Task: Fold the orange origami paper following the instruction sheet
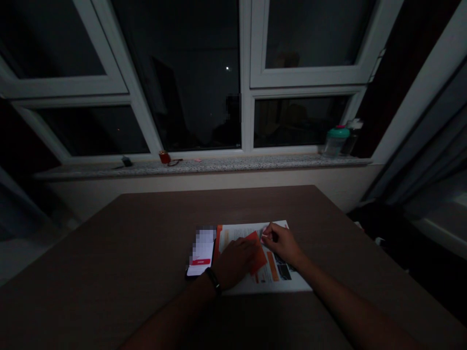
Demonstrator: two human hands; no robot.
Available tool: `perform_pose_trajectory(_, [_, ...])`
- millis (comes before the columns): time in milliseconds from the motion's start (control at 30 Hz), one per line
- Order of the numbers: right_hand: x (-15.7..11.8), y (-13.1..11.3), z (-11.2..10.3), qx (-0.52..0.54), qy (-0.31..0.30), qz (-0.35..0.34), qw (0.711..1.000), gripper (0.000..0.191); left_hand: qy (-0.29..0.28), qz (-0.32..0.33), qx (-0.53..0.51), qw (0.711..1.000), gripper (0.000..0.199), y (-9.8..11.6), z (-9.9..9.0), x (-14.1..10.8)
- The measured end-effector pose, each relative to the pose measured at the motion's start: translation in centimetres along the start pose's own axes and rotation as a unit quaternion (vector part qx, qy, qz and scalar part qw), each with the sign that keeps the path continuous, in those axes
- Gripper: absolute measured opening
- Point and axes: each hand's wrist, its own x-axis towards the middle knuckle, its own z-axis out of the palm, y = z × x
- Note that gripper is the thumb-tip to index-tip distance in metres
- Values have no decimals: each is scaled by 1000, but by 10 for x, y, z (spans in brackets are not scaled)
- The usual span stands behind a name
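A printed sheet (297,284) with orange and dark picture blocks lies on the brown table. On top of it rests a smaller orange piece of paper (260,260), turned at an angle. My left hand (235,262), with a dark band at the wrist, lies over the left part of the orange paper, fingers stretched out and holding it down. Just to the right, my right hand (283,241) is closed in a pinch on a small pink-and-white piece (265,235), whose kind I cannot make out. This pinch is close to the orange paper's upper right edge.
A lit phone (201,257) lies left of the sheet on the table (146,233). Behind it runs a speckled windowsill (226,164) with a small red jar (164,157), a small dark object (126,161) and a teal-lidded bottle (336,141). The room is dim.
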Motion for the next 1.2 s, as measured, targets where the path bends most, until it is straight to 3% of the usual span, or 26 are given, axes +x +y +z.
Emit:
perform_pose_trajectory(333, [1, -3, -6, 10, -137, -43, 990, 14, -2, 2, -12, 1000, 40, -2, -1, 0])
perform_pose_trajectory(500, [-3, -2, -9, 34, -183, -24, 982, 17, 1, 3, -6, 1000, 36, -5, 2, 1])
perform_pose_trajectory(667, [-4, 0, -6, 24, -153, -1, 988, 17, -15, 8, 5, 1000, 40, -4, 0, 2])
perform_pose_trajectory(833, [-1, -1, -3, 10, -105, 1, 994, 15, 8, 9, 1, 1000, 39, -5, 2, 1])
perform_pose_trajectory(1200, [-8, -1, -13, 49, -199, -20, 979, 21, 10, 9, -9, 1000, 34, -2, -1, -1])
